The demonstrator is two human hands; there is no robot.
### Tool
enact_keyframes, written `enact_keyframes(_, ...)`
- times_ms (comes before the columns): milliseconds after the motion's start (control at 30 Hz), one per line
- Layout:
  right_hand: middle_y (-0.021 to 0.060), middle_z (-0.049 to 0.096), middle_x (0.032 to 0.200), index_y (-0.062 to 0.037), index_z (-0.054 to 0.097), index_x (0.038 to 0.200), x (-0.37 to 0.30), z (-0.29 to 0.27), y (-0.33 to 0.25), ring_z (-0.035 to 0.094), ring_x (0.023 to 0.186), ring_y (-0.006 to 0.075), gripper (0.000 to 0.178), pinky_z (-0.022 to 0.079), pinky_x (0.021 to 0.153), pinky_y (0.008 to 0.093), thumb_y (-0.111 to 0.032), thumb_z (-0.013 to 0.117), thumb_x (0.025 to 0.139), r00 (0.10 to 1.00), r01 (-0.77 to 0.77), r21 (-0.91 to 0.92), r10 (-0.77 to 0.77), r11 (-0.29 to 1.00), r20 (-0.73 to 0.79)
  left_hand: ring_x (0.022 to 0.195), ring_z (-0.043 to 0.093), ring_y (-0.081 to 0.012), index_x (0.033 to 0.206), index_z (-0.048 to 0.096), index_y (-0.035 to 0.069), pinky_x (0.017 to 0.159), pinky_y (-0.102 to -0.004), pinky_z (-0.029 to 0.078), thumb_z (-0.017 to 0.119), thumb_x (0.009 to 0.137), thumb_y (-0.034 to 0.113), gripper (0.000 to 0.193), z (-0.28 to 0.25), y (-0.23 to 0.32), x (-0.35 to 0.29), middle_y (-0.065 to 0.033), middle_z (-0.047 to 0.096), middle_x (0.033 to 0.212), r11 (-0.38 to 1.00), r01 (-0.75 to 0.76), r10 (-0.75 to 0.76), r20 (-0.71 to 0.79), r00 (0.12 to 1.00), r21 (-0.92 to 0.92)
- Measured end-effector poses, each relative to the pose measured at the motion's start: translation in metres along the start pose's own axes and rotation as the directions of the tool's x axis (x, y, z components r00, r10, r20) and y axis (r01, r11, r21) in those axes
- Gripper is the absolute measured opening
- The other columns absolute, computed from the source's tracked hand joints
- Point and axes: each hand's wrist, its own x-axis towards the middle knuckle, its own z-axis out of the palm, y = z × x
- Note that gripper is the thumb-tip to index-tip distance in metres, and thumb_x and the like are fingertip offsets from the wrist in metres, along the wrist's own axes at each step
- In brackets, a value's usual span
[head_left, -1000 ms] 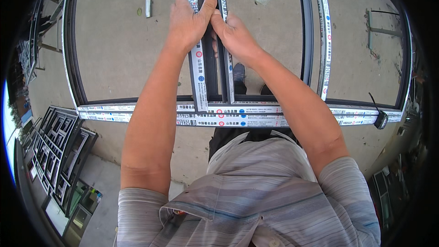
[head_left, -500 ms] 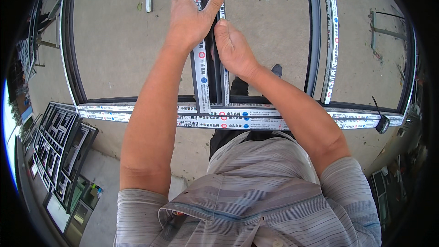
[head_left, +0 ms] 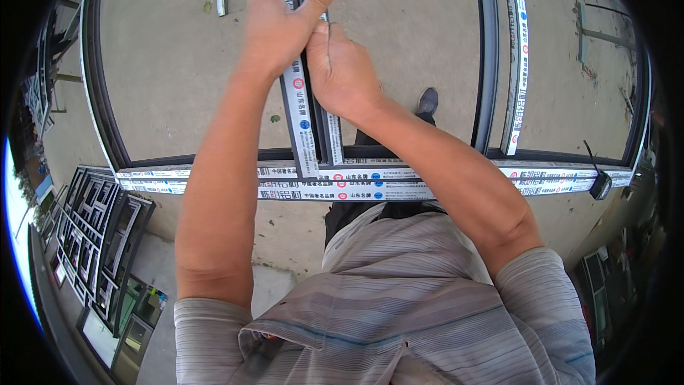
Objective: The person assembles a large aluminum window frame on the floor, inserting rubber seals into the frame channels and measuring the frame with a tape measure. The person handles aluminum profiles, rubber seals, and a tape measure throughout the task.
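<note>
A dark metal window frame stands in front of me, its lower rail (head_left: 456, 190) covered in white printed film. An upright bar (head_left: 304, 128) with the same film rises from that rail, left of the picture's middle. My left hand (head_left: 278, 32) is closed around this bar from the left, its thumb lying across the front. Just below and to the right, my right hand (head_left: 344, 71) grips the bar's right side, fingers curled behind and mostly hidden. The two hands nearly touch.
Another dark upright (head_left: 486, 64) and a film-covered strip (head_left: 518, 57) stand to the right. A small black device with a thin cord (head_left: 600, 185) sits at the rail's right end. Finished frames (head_left: 89, 242) are stacked at lower left. My shoe (head_left: 427, 101) shows beyond the rail.
Both hands and the upright bar have shifted left, away from the right-hand upright. My shoe shows more fully now. The grip of both hands looks the same.
</note>
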Motion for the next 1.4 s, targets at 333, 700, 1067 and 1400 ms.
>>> enact_keyframes(333,0.0203,0.068,0.075,0.0064,0.059,0.107,0.013,-0.028,0.021,0.072,0.073,0.0376,0.075,0.058,0.074,0.0485,-0.06,0.026,0.117,0.919,-0.101,0.365,-0.054,0.926,0.39,0.093,0.07,-0.0244,0.112,0.053,-0.011,0.084,-0.0389,0.058,0.081,0.095,0.058,0.076,-0.015,0.003,0.007,-0.0195,0.069,0.1,1.0,0.008,-0.009,0.131,0.991,0.003)
enact_keyframes(700,0.0329,0.07,0.078,0.0084,0.06,0.1,0.006,0.006,0.009,0.069,0.076,0.0538,0.056,0.056,0.073,0.0596,-0.038,0.035,0.117,0.995,0.102,0.112,-0.1,0.989,-0.021,0.09,0.069,-0.0218,0.109,0.051,-0.009,0.081,-0.038,0.059,0.075,0.099,0.06,0.074,-0.019,0.018,0.001,-0.019,0.068,0.095,0.996,0.035,-0.048,0.148,0.988,0.087)
enact_keyframes(1067,0.0273,0.074,0.078,0.0056,0.062,0.104,-0.001,0.001,-0.018,0.073,0.078,0.0495,0.057,0.057,0.077,0.0608,-0.04,0.031,0.117,0.998,-0.061,-0.202,0.067,0.978,0.021,0.092,0.076,-0.0335,0.122,0.05,-0.016,0.087,-0.0433,0.061,0.08,0.091,0.058,0.086,-0.023,0.033,0.005,-0.0272,0.073,0.1,0.956,0.16,-0.202,0.158,0.967,0.244)
enact_keyframes(1400,0.0204,0.072,0.087,-0.0015,0.063,0.103,-0.015,-0.013,0.017,0.068,0.068,0.042,0.052,0.057,0.076,0.0552,-0.044,0.038,0.119,0.977,0.048,0.182,-0.084,0.982,0.196,0.112,0.074,-0.0462,0.131,0.053,-0.013,0.098,-0.0495,0.058,0.071,0.093,0.07,0.093,-0.025,0.025,0.01,-0.0344,0.073,0.116,0.906,0.112,-0.19,0.154,0.97,0.408)
